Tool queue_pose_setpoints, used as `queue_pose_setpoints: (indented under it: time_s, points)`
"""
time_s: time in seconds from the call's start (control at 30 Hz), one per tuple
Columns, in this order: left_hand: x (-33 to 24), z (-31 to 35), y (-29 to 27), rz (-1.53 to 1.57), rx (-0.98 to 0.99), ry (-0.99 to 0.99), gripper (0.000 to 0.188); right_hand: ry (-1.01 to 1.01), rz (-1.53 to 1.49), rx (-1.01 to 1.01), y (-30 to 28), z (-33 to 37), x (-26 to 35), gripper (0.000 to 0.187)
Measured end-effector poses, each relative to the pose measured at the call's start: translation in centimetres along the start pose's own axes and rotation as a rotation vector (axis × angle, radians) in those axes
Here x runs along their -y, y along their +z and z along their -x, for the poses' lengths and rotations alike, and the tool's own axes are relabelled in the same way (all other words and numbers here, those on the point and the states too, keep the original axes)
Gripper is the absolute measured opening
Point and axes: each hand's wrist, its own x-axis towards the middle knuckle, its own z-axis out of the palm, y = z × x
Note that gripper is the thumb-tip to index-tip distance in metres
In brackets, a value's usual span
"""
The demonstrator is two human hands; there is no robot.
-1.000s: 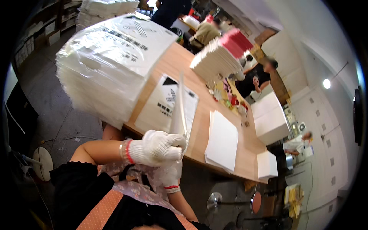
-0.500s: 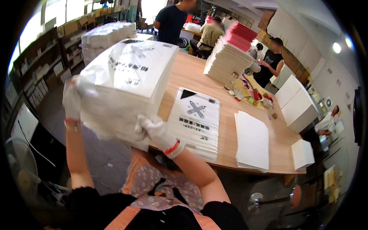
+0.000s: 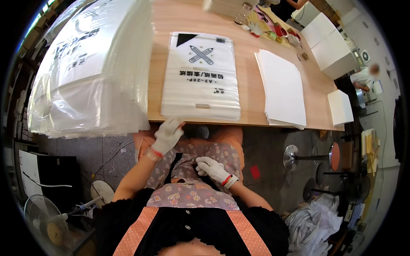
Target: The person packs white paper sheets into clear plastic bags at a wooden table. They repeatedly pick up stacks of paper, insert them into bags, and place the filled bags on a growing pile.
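My left hand, in a white glove, is at the table's front edge, its fingers apart and holding nothing, slightly blurred. My right hand, gloved too, hovers over my lap with loosely bent fingers and nothing in them. Left of my left hand lies a tall stack of clear printed plastic bags, reaching over the front edge. Straight ahead, a smaller pile of the same bags lies flat, showing a crossed-pencils print and a handle slot towards me. A stack of white paper sheets sits to its right.
White boxes and a small white block stand along the table's right side. Tape, scissors and small items lie on a yellow cloth. Below are a stool, a fan and a heap of white cloth.
The big bag stack, held up by both hands before, now rests on the table at the left. Both hands have let go and drawn back towards my body. The view has tilted down.
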Motion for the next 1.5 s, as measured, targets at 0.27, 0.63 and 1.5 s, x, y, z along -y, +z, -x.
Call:
queue_pose_setpoints:
  time_s: [0.27, 0.63, 1.5]
  points:
    - [2.4, -11.8, 5.4, -0.374, 0.321, -0.007, 0.018, -0.155, -0.044, -0.012, 2.0, -0.8, -0.6, 0.037]
    - [4.7, -14.2, 4.0, -0.269, 0.406, -0.11, 0.026, -0.464, -0.696, -0.005, -3.9, -9.5, 13.2, 0.04]
    - [-8.1, -20.2, -0.4, 0.008, 0.013, -0.054, 0.036, -0.711, 0.617, -0.1, -8.6, -12.8, 14.8, 0.042]
